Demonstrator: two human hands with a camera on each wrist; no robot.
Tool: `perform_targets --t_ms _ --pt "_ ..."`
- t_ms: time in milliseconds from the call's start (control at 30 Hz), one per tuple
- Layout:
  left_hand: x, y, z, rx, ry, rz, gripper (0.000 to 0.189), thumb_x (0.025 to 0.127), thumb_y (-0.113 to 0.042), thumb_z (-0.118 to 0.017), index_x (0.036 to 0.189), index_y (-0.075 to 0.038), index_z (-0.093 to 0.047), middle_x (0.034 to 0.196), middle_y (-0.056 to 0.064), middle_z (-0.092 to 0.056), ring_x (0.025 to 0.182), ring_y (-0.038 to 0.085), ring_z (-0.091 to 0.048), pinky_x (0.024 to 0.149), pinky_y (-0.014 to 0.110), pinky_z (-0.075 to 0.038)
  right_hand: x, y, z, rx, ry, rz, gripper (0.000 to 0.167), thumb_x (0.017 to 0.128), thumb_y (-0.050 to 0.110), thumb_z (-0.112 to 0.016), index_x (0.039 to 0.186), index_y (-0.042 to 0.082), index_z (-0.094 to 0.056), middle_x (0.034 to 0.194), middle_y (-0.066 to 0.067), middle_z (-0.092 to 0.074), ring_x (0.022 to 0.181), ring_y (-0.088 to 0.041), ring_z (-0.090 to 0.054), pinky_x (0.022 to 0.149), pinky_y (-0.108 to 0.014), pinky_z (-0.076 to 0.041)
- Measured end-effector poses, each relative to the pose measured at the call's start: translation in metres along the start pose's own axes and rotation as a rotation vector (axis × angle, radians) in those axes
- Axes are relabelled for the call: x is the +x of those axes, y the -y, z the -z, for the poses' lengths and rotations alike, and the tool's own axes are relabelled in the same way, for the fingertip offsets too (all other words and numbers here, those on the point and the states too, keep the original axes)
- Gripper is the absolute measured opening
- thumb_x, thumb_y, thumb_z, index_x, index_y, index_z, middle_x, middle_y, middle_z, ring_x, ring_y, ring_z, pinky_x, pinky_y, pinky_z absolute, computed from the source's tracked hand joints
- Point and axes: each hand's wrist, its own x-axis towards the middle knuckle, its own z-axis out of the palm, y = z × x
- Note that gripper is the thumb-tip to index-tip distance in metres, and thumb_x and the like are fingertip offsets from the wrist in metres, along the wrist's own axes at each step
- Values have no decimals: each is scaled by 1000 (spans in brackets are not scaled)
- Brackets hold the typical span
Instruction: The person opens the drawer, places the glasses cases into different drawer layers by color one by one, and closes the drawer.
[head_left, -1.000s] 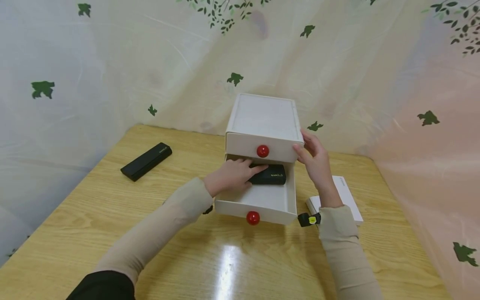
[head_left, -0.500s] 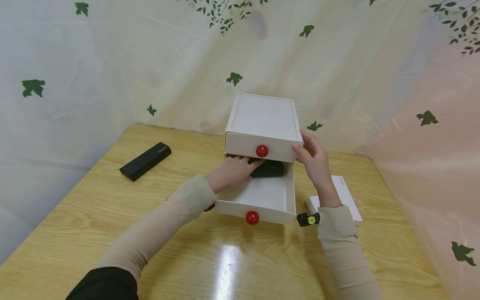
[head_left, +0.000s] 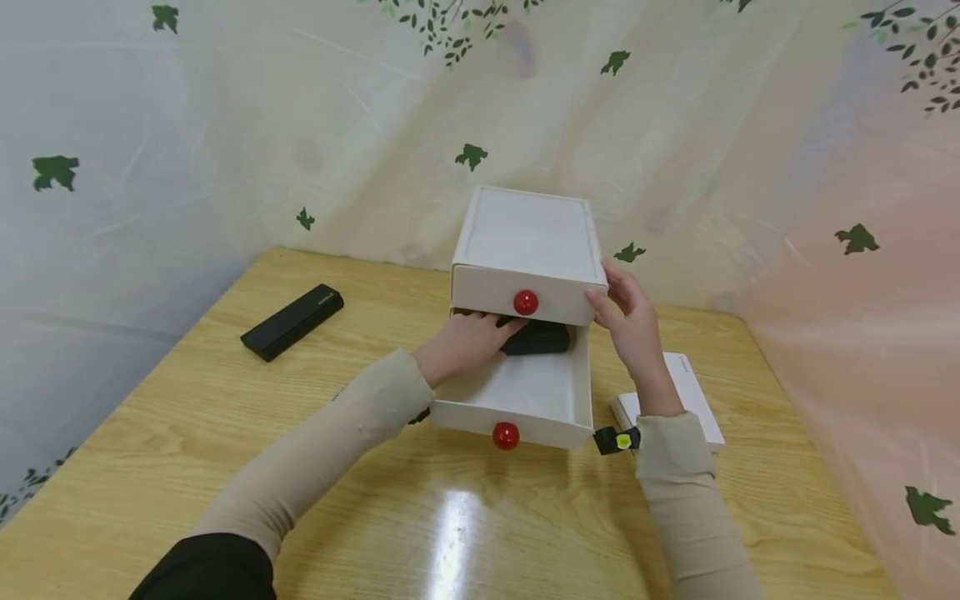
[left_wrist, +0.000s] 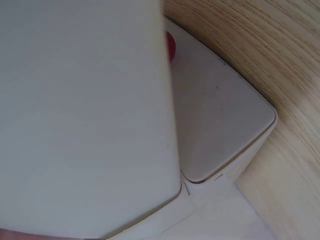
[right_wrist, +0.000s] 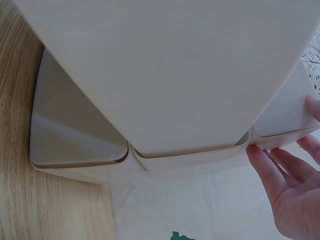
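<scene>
A white drawer cabinet [head_left: 528,233] with red knobs stands on the table, its middle drawer [head_left: 517,396] pulled out. Inside that drawer, partly under the top drawer's front, lies a black oblong case [head_left: 546,339]. My left hand [head_left: 465,342] reaches in and holds the case's left end, index finger on top and thumb at its near side; the other fingertips are hidden. At the cabinet's upper right corner my right hand [head_left: 630,321] grips the edge, thumb on the front and fingers along the side. In the left wrist view the bottom drawer [left_wrist: 220,110] is closed.
Another black case [head_left: 292,322] lies on the table to the left. White flat boxes [head_left: 693,400] lie to the right, partly behind my right forearm. Close behind the wooden table [head_left: 360,517] hangs a leaf-patterned cloth [head_left: 360,150].
My left hand and the black case have moved further back into the middle drawer, so the case's lettering no longer shows. The right hand has stayed at the cabinet's corner.
</scene>
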Motion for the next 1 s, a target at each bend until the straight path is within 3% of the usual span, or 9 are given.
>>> perform_targets --t_ms 233,400,667,833,933,1000 --pt "-10 -2 2 -36 -1 -8 58 98 -37 -56 150 -22 -36 151 13 -42 135 30 -45 107 46 -45 -1 -1 1 5 12 9 58 96 39 -59 148 21 -40 150 -5 -44 137 -24 -45 90 -28 -55" --pt "-22 -4 4 -23 -68 -44 55 98 -37 -56 148 -20 -41 144 14 -49 127 31 -52 98 45 -51 -2 0 4 17 21 9 58 96 36 -59 148 21 -40 150 -5 -45 136 -23 -45 84 -19 -54" --pt "-38 -2 11 -146 -187 -94 50 93 -26 -65 139 -11 -52 122 12 -63 110 27 -60 94 40 -53 -3 2 6 33 18 10 57 96 34 -60 148 19 -40 149 -6 -46 136 -24 -45 79 -12 -52" --pt "-47 4 12 -204 -264 -113 43 91 -21 -68 131 -7 -59 113 11 -65 101 25 -62 88 37 -55 -3 0 5 18 19 14 58 96 37 -59 147 19 -40 149 -7 -45 136 -25 -45 87 -24 -55" --pt "-53 8 13 -236 -314 -118 40 90 -18 -69 127 -6 -61 109 11 -65 93 23 -62 78 35 -56 -2 0 6 0 18 17 59 96 39 -59 148 19 -40 150 -7 -45 136 -25 -45 93 -36 -55" --pt "-57 11 14 -251 -341 -119 39 89 -15 -70 126 -5 -62 108 11 -65 89 21 -61 73 33 -56 -2 -1 6 -5 17 14 60 96 40 -58 148 19 -39 150 -7 -44 137 -25 -45 93 -37 -54"
